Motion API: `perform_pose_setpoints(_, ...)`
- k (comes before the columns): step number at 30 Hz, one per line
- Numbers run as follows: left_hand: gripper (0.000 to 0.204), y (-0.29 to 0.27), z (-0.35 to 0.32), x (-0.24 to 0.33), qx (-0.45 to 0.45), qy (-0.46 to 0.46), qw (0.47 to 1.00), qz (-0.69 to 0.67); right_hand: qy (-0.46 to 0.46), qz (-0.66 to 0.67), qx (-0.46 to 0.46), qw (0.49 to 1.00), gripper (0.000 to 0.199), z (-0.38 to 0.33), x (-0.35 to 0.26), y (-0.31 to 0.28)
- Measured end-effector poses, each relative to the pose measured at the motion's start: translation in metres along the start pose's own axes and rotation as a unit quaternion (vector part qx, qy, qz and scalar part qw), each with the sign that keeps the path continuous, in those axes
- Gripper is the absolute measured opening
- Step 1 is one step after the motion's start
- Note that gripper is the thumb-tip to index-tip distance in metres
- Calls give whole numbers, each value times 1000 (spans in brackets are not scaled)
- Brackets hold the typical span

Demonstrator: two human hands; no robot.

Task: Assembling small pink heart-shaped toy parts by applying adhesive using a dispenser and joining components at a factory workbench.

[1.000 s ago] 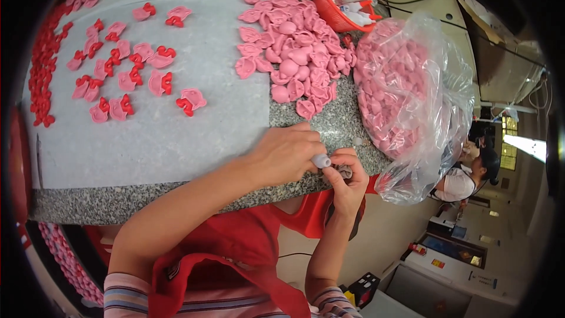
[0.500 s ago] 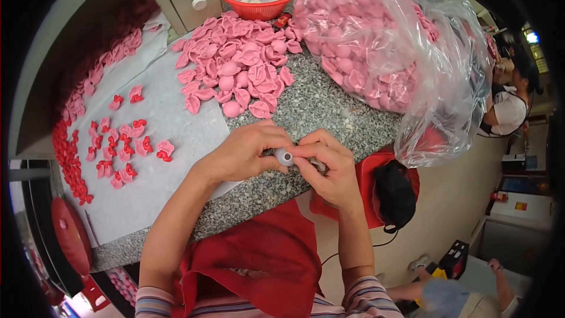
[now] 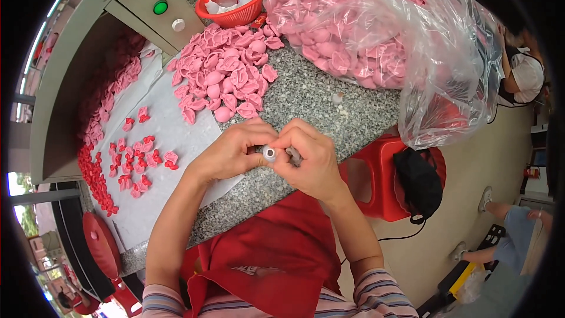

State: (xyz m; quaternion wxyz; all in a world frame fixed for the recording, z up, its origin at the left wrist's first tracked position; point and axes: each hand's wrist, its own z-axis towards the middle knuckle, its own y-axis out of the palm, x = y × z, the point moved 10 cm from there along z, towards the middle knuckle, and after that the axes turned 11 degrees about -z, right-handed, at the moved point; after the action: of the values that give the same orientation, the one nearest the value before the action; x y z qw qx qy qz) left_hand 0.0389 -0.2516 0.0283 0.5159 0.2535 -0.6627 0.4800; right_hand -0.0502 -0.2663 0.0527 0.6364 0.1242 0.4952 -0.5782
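Across the view runs a speckled grey granite counter (image 3: 306, 91), part covered by a white sheet (image 3: 170, 141). At upper right a large clear plastic bag (image 3: 412, 41) of pink moulded pieces rests on the counter edge. A loose heap of pink pieces (image 3: 226, 79) lies left of it, with a red basket (image 3: 231, 7) behind. Below the counter stands a red stool (image 3: 382, 171) bearing a black item. Small red-and-pink finished pieces (image 3: 138, 162) dot the sheet. Over the counter's near edge, left hand (image 3: 226, 153) and right hand (image 3: 312, 162) meet, both pinched closed on a small grey-white cylindrical part (image 3: 269, 153), its round end facing up between the fingertips.
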Motion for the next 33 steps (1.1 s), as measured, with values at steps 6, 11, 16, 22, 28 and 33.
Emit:
perform_pose_setpoints(6, 32, 0, -2, -1, 12, -14, 1000, -12, 29, 92, -15, 995, 17, -8, 9, -3)
perform_pose_setpoints(11, 32, -1, -1, -3, 11, -20, 999, -22, 30, 77, 3, 997, 14, -12, 4, -4)
perform_pose_setpoints(16, 33, -1, -1, -4, 12, -19, 1000, -20, 12, 56, 39, 998, 17, -12, 3, -7)
perform_pose_setpoints(22, 29, -1, -2, -3, 19, -19, 1000, -15, 19, 57, 38, 997, 13, -8, 3, -5)
perform_pose_setpoints(28, 27, 2, -1, -4, 14, -26, 999, -15, 37, 70, 18, 997, 12, -5, 13, -2)
perform_pose_setpoints(33, 29, 0, -5, -7, 30, -37, 999, -22, 88, 193, -31, 977, 18, -4, 18, -1)
